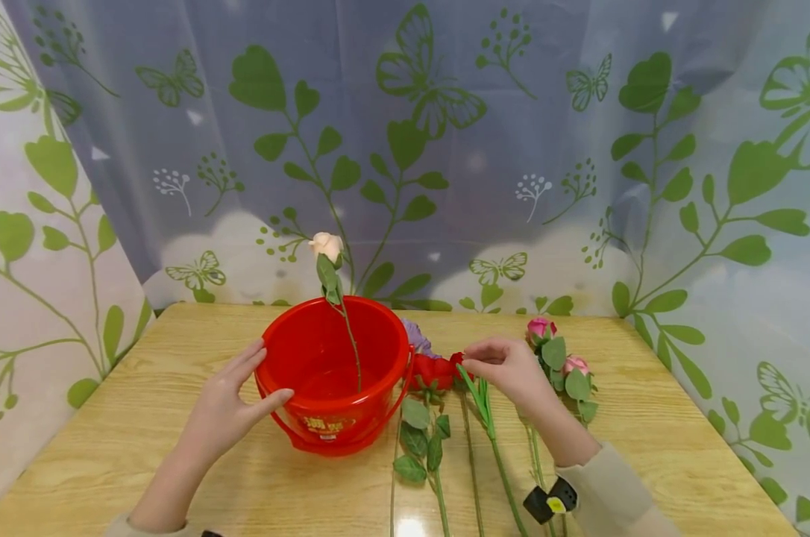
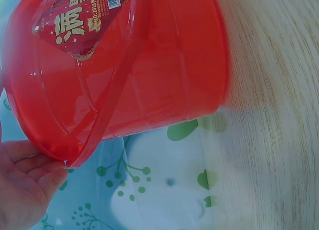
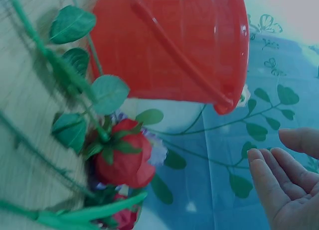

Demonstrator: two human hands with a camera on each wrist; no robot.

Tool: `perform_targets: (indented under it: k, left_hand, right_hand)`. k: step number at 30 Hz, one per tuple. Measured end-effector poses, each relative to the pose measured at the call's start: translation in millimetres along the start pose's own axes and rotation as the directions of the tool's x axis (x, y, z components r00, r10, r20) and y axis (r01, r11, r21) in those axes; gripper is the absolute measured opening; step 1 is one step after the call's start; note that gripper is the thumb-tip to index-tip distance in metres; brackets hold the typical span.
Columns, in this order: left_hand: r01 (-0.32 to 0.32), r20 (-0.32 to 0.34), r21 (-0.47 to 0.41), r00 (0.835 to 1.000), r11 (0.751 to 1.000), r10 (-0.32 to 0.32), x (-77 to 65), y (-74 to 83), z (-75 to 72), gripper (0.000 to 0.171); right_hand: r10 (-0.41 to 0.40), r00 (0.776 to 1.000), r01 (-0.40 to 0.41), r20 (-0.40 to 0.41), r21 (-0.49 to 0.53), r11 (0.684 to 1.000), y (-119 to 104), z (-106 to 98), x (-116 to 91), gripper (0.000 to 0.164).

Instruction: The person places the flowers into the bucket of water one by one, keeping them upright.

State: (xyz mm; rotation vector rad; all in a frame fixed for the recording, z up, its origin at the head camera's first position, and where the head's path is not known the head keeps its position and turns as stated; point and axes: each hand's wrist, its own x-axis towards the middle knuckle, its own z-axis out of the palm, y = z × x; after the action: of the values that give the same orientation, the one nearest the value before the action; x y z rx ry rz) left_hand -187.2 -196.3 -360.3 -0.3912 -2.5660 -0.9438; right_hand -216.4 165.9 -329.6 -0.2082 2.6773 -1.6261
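Left hand (image 1: pixel 229 401) spread against red bucket (image 1: pixel 365 418); right hand (image 1: pixel 504 369), thumb parted from fingers, near red flowers (image 1: pixel 432 371).

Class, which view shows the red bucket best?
The head view: the red bucket uncropped, inside visible. The left wrist view shows its labelled side, the right wrist view its wall and handle; both crop it.

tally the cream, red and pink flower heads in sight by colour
Cream flower: 1
Red flowers: 2
Pink flowers: 2
Total: 5
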Motion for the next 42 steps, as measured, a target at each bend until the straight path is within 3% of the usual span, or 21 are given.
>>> perform_targets:
  k: [9, 20, 31, 42]
  left_hand:
    - [0.004, 0.005, 0.0, 1.0, 1.0, -0.004, 0.1, -0.3, -0.2, 0.072]
    - [-0.001, 0.007, -0.003, 1.0, 1.0, 0.002, 0.6, 0.9, 0.4, 0.072]
    - [0.003, 0.001, -0.007, 1.0, 1.0, -0.003, -0.6, 1.7, 0.1, 0.071]
    - [-0.007, -0.007, -0.007, 1.0, 1.0, 0.007, -0.2, 1.1, -0.1, 0.071]
  right_hand:
    - [0.007, 1.0, -0.007, -0.027, 0.013, 1.0, 21.5, -16.7, -11.3, 0.024]
    - [0.0, 0.996, -0.003, -0.088, -0.042, 0.999, 47.8, -36.0, -24.9, 0.021]
    - [0.085, 0.992, -0.094, -0.094, -0.098, 0.991, 62.4, -54.6, -36.9, 0.028]
    - [0.095, 0.988, -0.11, -0.126, -0.125, 0.986, 83.7, -75.3, -47.1, 0.033]
